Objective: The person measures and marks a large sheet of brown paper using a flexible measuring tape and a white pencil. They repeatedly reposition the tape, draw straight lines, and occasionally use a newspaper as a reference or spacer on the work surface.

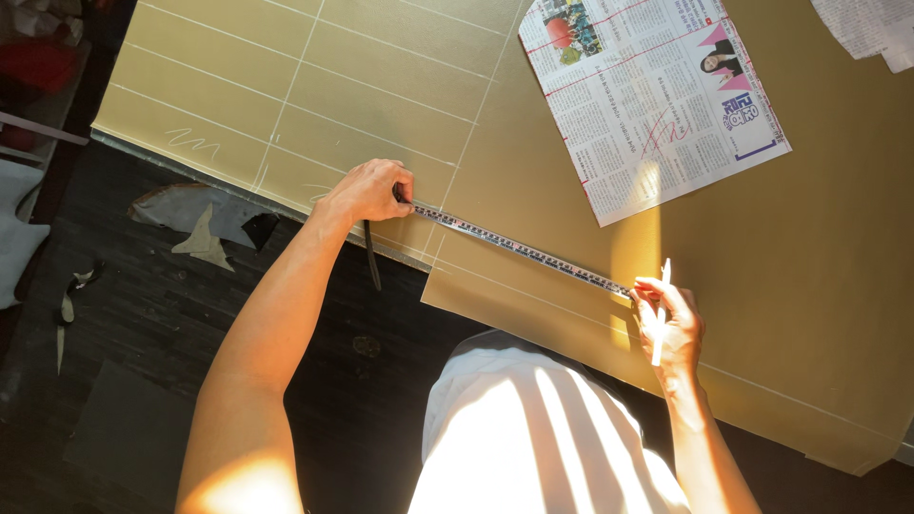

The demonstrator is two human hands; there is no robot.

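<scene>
A large olive-gold sheet (781, 238) marked with white chalk lines lies spread over the work surface. A measuring tape (519, 249) is stretched taut across it. My left hand (369, 190) pins one end of the tape near the sheet's front edge, with a dark tail of the tape hanging below the hand. My right hand (669, 328) pinches the other end and also holds a thin white marking stick (660, 319), roughly upright between the fingers.
A newspaper page (652, 95) lies on the sheet at the back, with another paper (871, 29) at the top right corner. Cut scraps (205, 224) lie on the dark floor at left. A grey board (124, 428) rests on the floor.
</scene>
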